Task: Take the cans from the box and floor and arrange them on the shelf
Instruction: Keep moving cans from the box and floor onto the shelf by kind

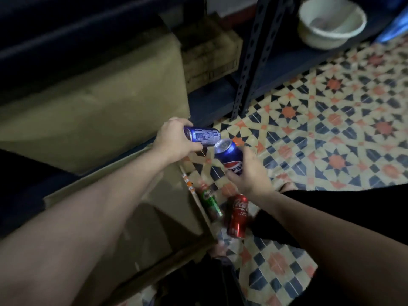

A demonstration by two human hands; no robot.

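My left hand (174, 140) grips a blue can (204, 136) held sideways above the floor. Just right of it, my right hand (249, 171) grips a blue Pepsi can (229, 156), tilted with its top toward the other can; the two cans nearly touch. On the tiled floor below lie a green can (210, 203) and a red Coca-Cola can (238, 216), side by side beside the open cardboard box (172, 195). The dark metal shelf (251, 62) stands ahead, its lowest board near floor level.
A large closed carton (92, 102) and a smaller carton (212, 51) sit on the shelf's lower level at the left. A cream plastic basin (331, 23) rests on the shelf at the upper right. Patterned tile floor (331, 129) spreads to the right. My dark-clothed leg (331, 208) lies lower right.
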